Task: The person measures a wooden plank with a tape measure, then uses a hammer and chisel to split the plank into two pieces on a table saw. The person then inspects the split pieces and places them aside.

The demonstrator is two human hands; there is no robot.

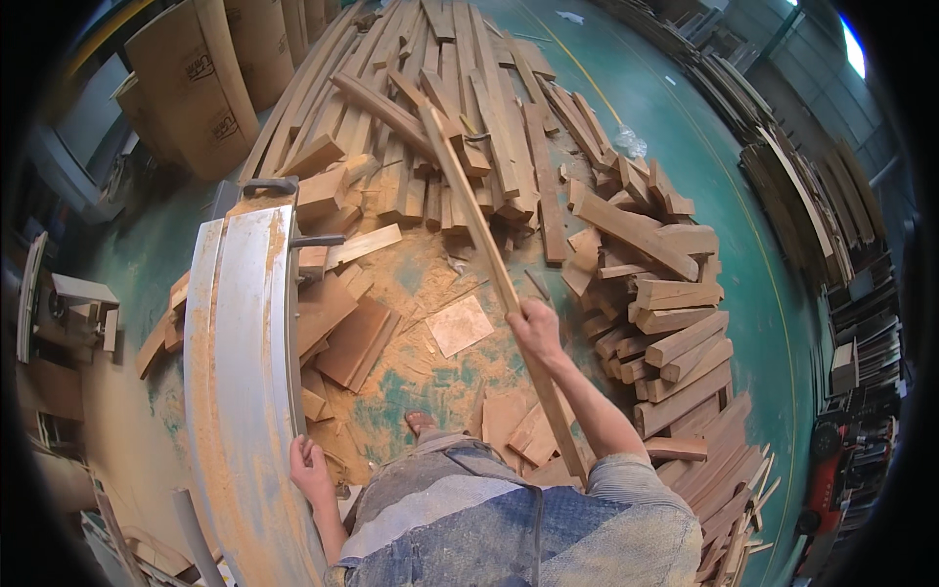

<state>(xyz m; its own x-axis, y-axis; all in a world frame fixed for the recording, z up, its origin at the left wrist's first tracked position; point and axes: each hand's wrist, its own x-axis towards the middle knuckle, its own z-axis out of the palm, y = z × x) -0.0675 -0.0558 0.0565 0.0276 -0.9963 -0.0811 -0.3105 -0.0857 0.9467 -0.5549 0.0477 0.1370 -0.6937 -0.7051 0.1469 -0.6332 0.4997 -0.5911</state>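
The right hand (536, 328) had its fingers closed around a long, narrow, slightly curved strip of pale brown wood (479, 220), gripping it a little past its middle. The strip's long axis ran from about five o'clock, down beside the person's right forearm, up to about eleven o'clock, where its far end reached over the heap of stacked brown timber offcuts (430, 127). The left hand (311, 472) rested at seven o'clock on the edge of the long, curved, sawdust-coated grey metal bench (240, 342), fingers loosely bent and holding nothing. The right hand alone was on the strip; the left lay well apart from it. Sawdust covered the green floor (411, 293) between them.
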